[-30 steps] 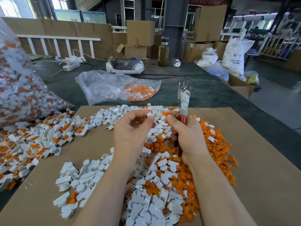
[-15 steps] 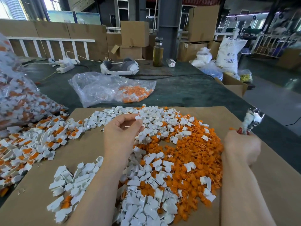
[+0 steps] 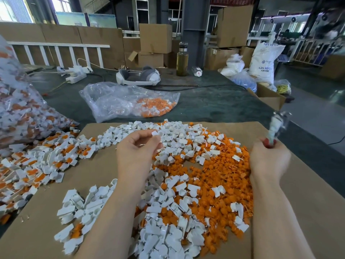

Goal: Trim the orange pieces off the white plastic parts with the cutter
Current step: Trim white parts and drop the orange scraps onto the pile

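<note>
The left hand (image 3: 139, 146) is raised over the heap with its fingers curled in, and a small white plastic part (image 3: 155, 133) is pinched between thumb and fingertips, just above the white pile. The right hand (image 3: 268, 159) is closed tight round the red handles of the cutter (image 3: 276, 126), held well out to the right at the edge of the cardboard sheet (image 3: 89, 176). The tool points up and away, and its head is smeared with blur (whether the blades are together or parted I cannot tell).

Between the two hands lie the cut orange pieces (image 3: 220, 176), thick on the cardboard, with loose white parts (image 3: 168, 240) scattered through and in front of them. To the left sits a pile of untrimmed parts (image 3: 43, 161), white with orange still on, spilling from a clear bag (image 3: 20, 113) cut off by the frame. Another plastic bag (image 3: 127, 100) farther back holds some orange bits. Both forearms hide part of the heap.
</note>
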Demonstrator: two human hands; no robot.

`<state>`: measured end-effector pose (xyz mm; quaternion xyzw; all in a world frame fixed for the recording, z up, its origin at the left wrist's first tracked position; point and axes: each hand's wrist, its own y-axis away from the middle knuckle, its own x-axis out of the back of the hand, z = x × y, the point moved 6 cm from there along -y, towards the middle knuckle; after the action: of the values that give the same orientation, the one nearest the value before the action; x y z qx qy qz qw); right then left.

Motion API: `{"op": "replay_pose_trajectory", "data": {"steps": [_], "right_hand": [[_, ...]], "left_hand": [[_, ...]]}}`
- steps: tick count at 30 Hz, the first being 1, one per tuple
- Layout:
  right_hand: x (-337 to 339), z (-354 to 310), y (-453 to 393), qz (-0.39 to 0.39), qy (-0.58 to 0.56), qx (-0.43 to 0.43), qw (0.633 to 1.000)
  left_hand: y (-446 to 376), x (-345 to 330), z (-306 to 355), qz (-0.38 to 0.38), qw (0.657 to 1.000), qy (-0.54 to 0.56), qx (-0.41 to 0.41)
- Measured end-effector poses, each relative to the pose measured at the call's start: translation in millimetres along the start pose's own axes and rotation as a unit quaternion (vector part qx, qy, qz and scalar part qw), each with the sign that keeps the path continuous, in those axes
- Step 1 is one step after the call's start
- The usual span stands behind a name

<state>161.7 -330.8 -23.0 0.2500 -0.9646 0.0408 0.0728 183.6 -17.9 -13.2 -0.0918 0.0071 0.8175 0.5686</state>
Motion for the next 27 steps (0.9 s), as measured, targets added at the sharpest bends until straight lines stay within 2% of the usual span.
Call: {"op": "replay_pose_trajectory", "data": {"steps": [3,5,7,9,11,17,21,27], "right_hand": [[-33.0,-13.9,15.7,-0.170,0.032,0.105,0.979],[-55.3,-20.5,38.5,-0.287,0.073,0.177,0.939],[-71.4,-25.6,63.3,-0.343,0.162,0.257,0.889],[-80.4,-27.7,78.4,-0.340,0.246,0.328,0.847],[-83.1,-28.6,87.0,-0.324,0.296,0.363,0.822],[-99.9,-11.3,106.2,-0.378,0.402,0.371,0.747],[-105.3,-6.7,112.2,-0.351,0.430,0.390,0.735],[-108.5,-4.4,110.1,-0.339,0.416,0.374,0.757]], "left_hand": [[-0.9,3.6,-0.7,0.019,0.999,0.025,0.013],[-1.9,6.7,-0.9,0.029,0.999,0.034,0.020],[-2.9,9.9,-0.8,0.042,0.998,0.042,0.028],[-4.0,14.1,-1.2,0.059,0.996,0.057,0.037],[-4.1,18.0,-1.5,0.079,0.993,0.075,0.045],[-6.0,26.8,-1.5,0.123,0.982,0.134,0.050],[-7.0,26.9,-1.8,0.117,0.983,0.131,0.047],[-7.0,22.8,-2.6,0.108,0.985,0.122,0.052]]}}
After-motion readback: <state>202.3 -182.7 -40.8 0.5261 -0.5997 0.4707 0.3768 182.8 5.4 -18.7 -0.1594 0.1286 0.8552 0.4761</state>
